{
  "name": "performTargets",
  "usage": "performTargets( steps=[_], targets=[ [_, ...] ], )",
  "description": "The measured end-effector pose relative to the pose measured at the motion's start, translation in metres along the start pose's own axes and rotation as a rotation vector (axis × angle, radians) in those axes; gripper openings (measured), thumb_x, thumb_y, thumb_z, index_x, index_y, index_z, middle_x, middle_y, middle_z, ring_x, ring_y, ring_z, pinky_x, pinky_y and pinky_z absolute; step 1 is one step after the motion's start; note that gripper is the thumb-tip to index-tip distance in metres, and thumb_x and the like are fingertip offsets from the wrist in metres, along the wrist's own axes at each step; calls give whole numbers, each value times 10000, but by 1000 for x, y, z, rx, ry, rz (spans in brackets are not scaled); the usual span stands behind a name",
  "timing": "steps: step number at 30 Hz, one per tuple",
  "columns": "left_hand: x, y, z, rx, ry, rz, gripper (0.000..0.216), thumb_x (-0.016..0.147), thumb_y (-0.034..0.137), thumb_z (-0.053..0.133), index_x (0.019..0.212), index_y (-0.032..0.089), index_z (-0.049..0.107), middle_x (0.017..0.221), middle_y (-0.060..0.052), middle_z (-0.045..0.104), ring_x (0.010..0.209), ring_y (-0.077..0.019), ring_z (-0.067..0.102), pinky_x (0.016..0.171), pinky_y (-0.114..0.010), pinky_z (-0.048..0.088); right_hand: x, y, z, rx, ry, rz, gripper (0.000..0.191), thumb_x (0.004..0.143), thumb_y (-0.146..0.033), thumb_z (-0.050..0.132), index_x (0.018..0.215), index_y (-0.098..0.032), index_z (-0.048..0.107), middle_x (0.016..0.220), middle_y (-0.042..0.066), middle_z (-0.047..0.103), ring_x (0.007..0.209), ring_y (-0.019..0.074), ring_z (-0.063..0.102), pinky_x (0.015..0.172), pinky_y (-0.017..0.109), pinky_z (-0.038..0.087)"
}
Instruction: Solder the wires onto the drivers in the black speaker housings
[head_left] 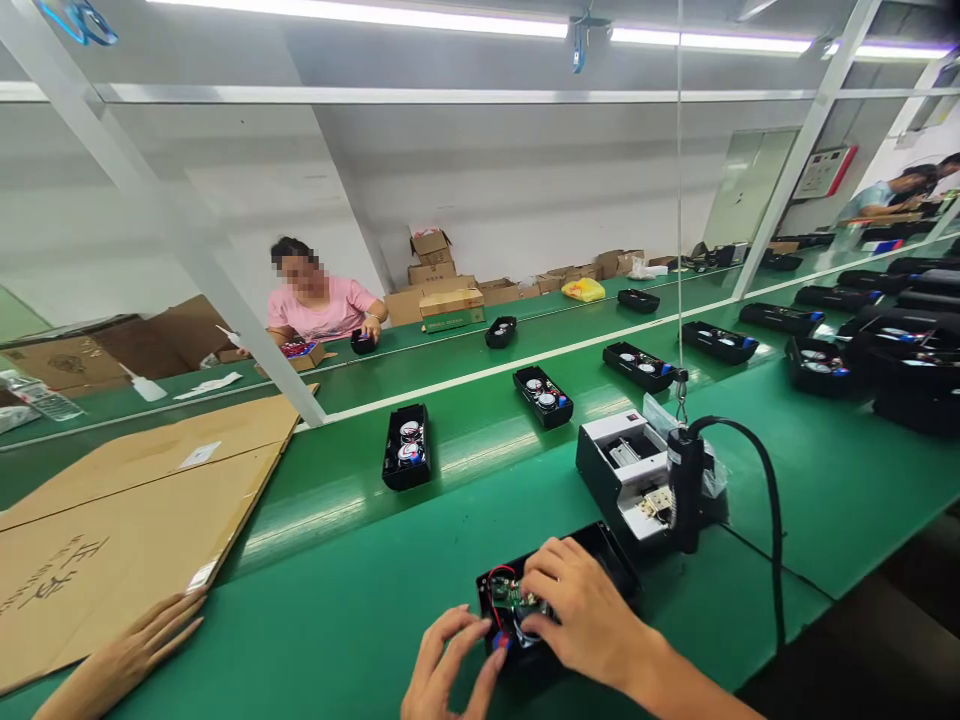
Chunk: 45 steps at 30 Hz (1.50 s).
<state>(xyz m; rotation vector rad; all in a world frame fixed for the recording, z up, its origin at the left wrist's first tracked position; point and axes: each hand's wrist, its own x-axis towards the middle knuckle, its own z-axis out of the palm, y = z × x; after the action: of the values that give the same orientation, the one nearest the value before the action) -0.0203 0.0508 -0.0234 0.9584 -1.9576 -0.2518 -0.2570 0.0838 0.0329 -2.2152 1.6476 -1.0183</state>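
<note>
An open black casing (611,560) lies on the green belt at the near edge. Inside it sit a green circuit board (516,597), red wires and a small blue part (501,640). My left hand (446,670) comes up from below, thumb and forefinger pinched at the blue part on the casing's front edge. My right hand (581,610) lies over the casing with bent fingers pressing on the circuit board.
A hanging electric screwdriver (684,490) with a black cable stands right of a black-and-white box (619,470). Several black speaker casings (407,445) ride the belt. Another person's hand (127,655) rests on flat cardboard (135,510) at left. A person in pink (319,305) works opposite.
</note>
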Motion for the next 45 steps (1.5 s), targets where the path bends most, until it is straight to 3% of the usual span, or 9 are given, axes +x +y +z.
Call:
performTargets(
  steps=[4,10,14,18,23,35,40,42,45],
  targets=[
    [-1,2,8,9,-65,5,295,1011,513,631,1090,275,787,1323,-85,689,1170,-206,730,1041,-347,631,12,6,18,-96,-122,1,167,961,-87,627,1076,-185,699,1108,52,758,1020,223,672,927,383,465],
    [3,5,10,33,-132,-26,194,1042,326,597,1100,308,781,1458,-62,618,1296,-212,671,1095,-384,615,3,22,-38,9,-300,73,351,991,-115,596,1293,-247,718,1180,17,797,1068,207,722,947,347,450],
    [8,12,16,31,-189,17,296,1058,205,496,1178,306,747,1520,-67,584,1449,-235,564,1163,-460,577,-5,17,-51,-105,-486,55,286,976,-114,585,1111,-264,788,1009,14,806,969,202,742,812,346,409],
    [11,17,25,139,-307,153,365,845,362,818,1184,276,710,1646,-108,472,1549,-402,423,1157,-669,528,-8,12,-40,-120,-560,41,338,974,-100,533,1152,-240,783,1047,44,800,969,203,743,749,333,402],
    [12,6,38,248,-396,293,389,650,186,892,982,265,705,1662,-82,484,1532,-469,428,1115,-737,519,-5,11,-32,-152,-653,-2,345,938,-73,522,1148,-207,760,1082,68,783,945,227,729,748,345,399],
    [16,6,41,135,-312,387,273,763,146,756,993,273,682,1542,-54,604,1569,-379,339,1228,-674,309,-15,16,-27,-24,-528,-22,189,795,-174,627,961,-207,710,974,43,738,887,218,691,791,323,467],
    [17,9,42,40,-269,366,153,827,178,767,912,293,710,1387,23,716,1527,-342,407,1256,-598,272,-28,15,-17,-9,-509,17,230,843,-216,658,1068,-203,706,1070,56,732,968,228,693,863,341,492],
    [25,12,40,12,-336,281,204,784,176,814,904,326,745,1317,60,747,1482,-359,457,1205,-614,322,-28,16,-13,-18,-488,18,263,860,-183,659,1120,-192,697,1126,72,732,1060,238,690,972,353,488],
    [55,17,33,-19,-621,25,264,685,176,894,860,343,790,1277,60,755,1464,-393,480,1177,-620,349,-14,16,-15,-84,-514,46,308,875,-235,700,1178,-178,692,1136,113,726,1090,280,690,993,386,491]
  ],
)
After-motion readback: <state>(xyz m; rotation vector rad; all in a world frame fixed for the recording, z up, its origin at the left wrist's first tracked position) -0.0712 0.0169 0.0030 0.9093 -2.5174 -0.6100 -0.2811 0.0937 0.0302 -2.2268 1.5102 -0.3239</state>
